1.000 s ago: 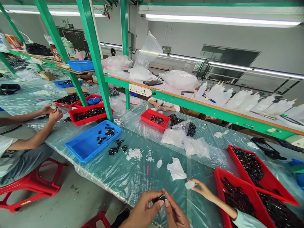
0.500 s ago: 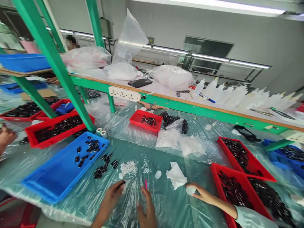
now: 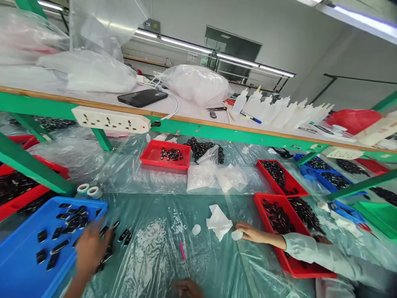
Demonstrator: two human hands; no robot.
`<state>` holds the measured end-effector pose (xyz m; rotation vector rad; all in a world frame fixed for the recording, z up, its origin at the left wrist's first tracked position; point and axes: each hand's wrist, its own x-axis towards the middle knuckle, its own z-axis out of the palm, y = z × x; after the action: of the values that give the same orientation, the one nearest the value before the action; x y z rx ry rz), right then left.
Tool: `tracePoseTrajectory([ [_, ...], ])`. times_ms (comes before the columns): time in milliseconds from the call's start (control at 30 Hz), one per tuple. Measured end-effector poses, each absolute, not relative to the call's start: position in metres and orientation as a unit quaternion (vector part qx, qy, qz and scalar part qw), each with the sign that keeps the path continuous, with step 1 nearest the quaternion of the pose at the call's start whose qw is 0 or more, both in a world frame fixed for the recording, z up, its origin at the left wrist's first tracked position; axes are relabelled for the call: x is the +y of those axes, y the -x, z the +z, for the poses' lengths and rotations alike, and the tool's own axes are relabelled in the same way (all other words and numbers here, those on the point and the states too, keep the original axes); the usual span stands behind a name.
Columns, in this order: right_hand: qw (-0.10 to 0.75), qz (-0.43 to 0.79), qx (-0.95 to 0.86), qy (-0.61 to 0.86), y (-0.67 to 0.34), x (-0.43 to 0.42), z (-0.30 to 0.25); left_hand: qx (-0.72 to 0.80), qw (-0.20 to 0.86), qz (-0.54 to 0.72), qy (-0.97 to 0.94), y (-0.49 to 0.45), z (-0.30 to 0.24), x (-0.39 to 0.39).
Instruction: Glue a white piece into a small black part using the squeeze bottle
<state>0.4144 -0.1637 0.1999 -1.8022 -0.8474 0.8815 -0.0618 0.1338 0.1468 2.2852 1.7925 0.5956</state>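
Observation:
My left hand [image 3: 89, 250] is blurred by motion and reaches over a small pile of black parts [image 3: 122, 236] beside the blue tray [image 3: 18, 265], which holds several more black parts. Whether its fingers hold anything cannot be made out. My right hand [image 3: 187, 287] shows only partly at the bottom edge, near a pink stick [image 3: 182, 251] on the plastic-covered table; its fingers are hidden. A patch of small white bits [image 3: 149, 238] lies between the hands.
A co-worker's hand [image 3: 251, 234] at right pinches a small white cap beside white tissue [image 3: 218, 221]. Red trays [image 3: 279, 215] of black parts stand right, a red tray [image 3: 164, 155] behind. Tape rolls [image 3: 89, 191], a power strip [image 3: 111, 120] and a phone [image 3: 141, 97] sit around the green shelf.
The view swung right and down. My left hand moved left to the black parts by the blue tray; my right hand dropped toward the bottom edge. The hands have separated.

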Motion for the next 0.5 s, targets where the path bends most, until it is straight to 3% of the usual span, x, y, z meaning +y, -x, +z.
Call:
tracePoseTrajectory([
  [133, 0.432, 0.383, -0.362, 0.732, -0.479, -0.174, 0.187, 0.436, 0.281, 0.192, -0.833, -0.073, 0.086, 0.061],
  [300, 0.430, 0.360, -0.343, 0.754, -0.500, -0.178, 0.166, 0.370, 0.366, 0.184, -0.834, -0.192, 0.045, -0.003],
  [500, 0.463, 0.241, -0.267, 0.811, -0.488, -0.180, 0.148, 0.373, 0.433, 0.213, -0.792, -0.235, 0.043, -0.006],
])
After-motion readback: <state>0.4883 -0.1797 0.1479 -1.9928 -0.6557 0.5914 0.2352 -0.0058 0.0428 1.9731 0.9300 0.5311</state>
